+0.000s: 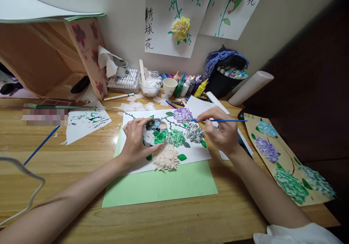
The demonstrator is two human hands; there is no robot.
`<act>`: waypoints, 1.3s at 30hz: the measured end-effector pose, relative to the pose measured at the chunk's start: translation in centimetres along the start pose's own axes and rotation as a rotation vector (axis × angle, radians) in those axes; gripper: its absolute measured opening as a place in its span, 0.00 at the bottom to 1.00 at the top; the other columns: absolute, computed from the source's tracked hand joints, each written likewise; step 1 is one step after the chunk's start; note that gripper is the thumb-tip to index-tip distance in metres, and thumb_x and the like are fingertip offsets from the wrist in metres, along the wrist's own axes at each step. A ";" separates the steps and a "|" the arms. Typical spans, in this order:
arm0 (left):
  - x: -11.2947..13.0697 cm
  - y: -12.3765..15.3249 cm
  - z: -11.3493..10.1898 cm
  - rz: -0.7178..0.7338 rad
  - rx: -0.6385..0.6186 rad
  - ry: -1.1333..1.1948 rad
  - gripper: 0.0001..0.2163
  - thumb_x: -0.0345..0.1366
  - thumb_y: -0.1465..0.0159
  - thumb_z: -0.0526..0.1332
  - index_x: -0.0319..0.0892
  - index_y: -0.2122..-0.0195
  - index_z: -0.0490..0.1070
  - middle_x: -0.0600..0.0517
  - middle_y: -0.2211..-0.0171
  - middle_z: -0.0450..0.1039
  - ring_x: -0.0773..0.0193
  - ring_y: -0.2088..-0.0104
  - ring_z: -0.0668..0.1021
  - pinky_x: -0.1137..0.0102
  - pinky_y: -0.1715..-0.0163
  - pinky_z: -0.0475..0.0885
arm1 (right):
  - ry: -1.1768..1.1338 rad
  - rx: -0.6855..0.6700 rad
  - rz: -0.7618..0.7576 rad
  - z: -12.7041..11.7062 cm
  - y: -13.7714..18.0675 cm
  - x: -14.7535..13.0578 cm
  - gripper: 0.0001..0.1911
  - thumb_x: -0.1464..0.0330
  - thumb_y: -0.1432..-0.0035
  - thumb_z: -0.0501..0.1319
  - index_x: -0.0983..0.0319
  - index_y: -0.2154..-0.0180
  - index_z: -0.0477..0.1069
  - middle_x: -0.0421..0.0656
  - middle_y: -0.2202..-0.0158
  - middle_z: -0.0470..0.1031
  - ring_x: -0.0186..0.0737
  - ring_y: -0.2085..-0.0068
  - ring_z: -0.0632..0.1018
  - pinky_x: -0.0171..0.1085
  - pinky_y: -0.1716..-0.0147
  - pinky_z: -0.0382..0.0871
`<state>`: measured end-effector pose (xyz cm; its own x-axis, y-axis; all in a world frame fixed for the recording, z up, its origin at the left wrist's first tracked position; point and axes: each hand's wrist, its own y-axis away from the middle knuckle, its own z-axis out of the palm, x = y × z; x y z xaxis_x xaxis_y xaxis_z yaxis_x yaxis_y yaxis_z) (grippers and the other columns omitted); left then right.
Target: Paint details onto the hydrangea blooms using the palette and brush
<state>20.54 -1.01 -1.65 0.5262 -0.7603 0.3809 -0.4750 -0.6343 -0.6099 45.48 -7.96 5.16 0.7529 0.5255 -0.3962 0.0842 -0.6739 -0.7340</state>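
A white sheet [196,155] with paper hydrangea blooms in purple, grey, green and cream lies on a green sheet [163,189] on the wooden desk. My left hand [136,142] curls around a small round paint dish [155,129] smeared with green and black, resting on the white sheet. My right hand [222,129] pinches a thin blue paintbrush [218,120], its tip pointing left by the purple bloom [183,114].
Paint bottles [191,84], a paper cup [169,86], a glass bowl of tissue scraps [149,86] and a marker box [124,81] line the wall. A black marker holder [227,78] stands right. Another flower painting [289,160] lies right; a paint-smeared paper [87,122] and spare brush [40,146] lie left.
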 end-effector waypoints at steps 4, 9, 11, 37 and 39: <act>0.0 0.0 0.0 0.007 0.010 -0.007 0.35 0.48 0.47 0.69 0.45 0.42 0.56 0.42 0.51 0.67 0.49 0.51 0.70 0.57 0.54 0.60 | 0.149 -0.127 -0.065 0.5 0.1 1.6 0.10 0.79 0.48 0.54 0.58 0.71 0.67 0.40 0.74 0.72 0.40 0.70 0.73 0.39 0.69 0.68; 0.0 0.0 0.0 0.005 0.006 -0.013 0.35 0.49 0.47 0.68 0.45 0.42 0.56 0.43 0.51 0.67 0.49 0.50 0.70 0.57 0.54 0.60 | 0.173 -0.183 -0.075 1.4 0.6 2.3 0.09 0.79 0.48 0.55 0.59 0.70 0.66 0.41 0.74 0.72 0.40 0.69 0.73 0.38 0.69 0.69; -0.1 0.0 0.0 0.005 0.005 -0.015 0.35 0.49 0.47 0.68 0.45 0.42 0.56 0.42 0.51 0.67 0.49 0.50 0.69 0.57 0.54 0.60 | 0.171 -0.188 -0.063 1.5 0.7 2.4 0.09 0.79 0.48 0.55 0.59 0.70 0.66 0.41 0.73 0.73 0.40 0.69 0.73 0.39 0.68 0.69; -0.1 0.1 0.0 0.006 -0.002 -0.001 0.35 0.50 0.47 0.68 0.46 0.43 0.56 0.43 0.52 0.67 0.50 0.51 0.69 0.57 0.54 0.60 | 0.182 -0.263 -0.022 1.5 0.7 2.5 0.08 0.77 0.46 0.54 0.59 0.70 0.66 0.41 0.74 0.72 0.40 0.68 0.73 0.38 0.68 0.67; -0.1 0.1 0.0 0.002 -0.003 0.003 0.35 0.50 0.47 0.68 0.46 0.43 0.56 0.43 0.51 0.66 0.50 0.51 0.69 0.57 0.54 0.60 | 0.172 -0.265 -0.017 1.5 0.7 2.4 0.08 0.77 0.46 0.54 0.59 0.71 0.66 0.41 0.74 0.72 0.39 0.69 0.73 0.37 0.69 0.67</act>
<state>20.49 -0.96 -1.76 0.5231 -0.7620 0.3818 -0.4785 -0.6333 -0.6083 46.43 -6.37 2.90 0.8476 0.4571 -0.2695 0.2473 -0.7896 -0.5616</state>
